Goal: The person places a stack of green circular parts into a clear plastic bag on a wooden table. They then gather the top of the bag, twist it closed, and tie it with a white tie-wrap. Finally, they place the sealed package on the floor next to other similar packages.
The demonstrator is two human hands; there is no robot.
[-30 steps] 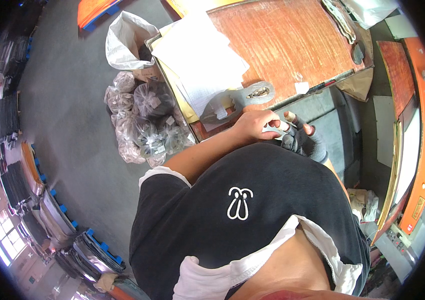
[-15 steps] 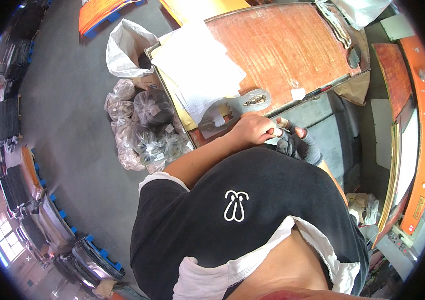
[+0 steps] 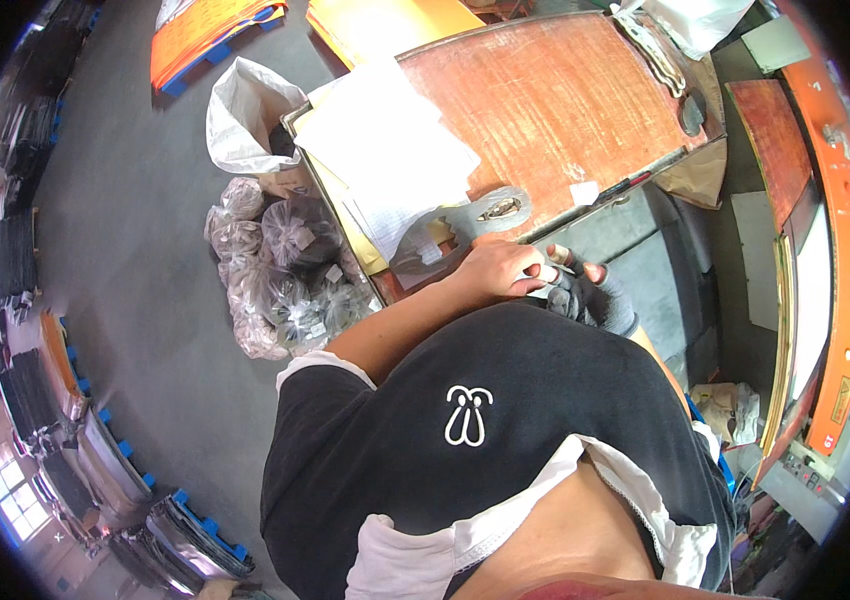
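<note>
Just in front of my belly, at the table's near edge, my two hands meet. My left hand (image 3: 505, 268) is bare and closed in a pinch, with a small white bit at its fingertips that is too small to name. Facing it is my right hand (image 3: 600, 292) in a grey fingerless glove (image 3: 617, 308). Its thumb and one finger stick out, with something pale around the finger; its other fingers are curled beside a dark grey crumpled bunch (image 3: 567, 300). What those curled fingers hold, if anything, is hidden.
A worn reddish-brown table (image 3: 565, 100) bears white papers (image 3: 385, 140) and a clear plastic bag (image 3: 435, 240). Left of it stand an open white sack (image 3: 235, 120) and several filled plastic bags (image 3: 290, 260). An orange metal beam (image 3: 835, 250) runs along the right; stacked pallets (image 3: 195, 530) line the left.
My view has shifted slightly, so the table and bags sit a little differently. Both hands stay together in nearly the same pose.
</note>
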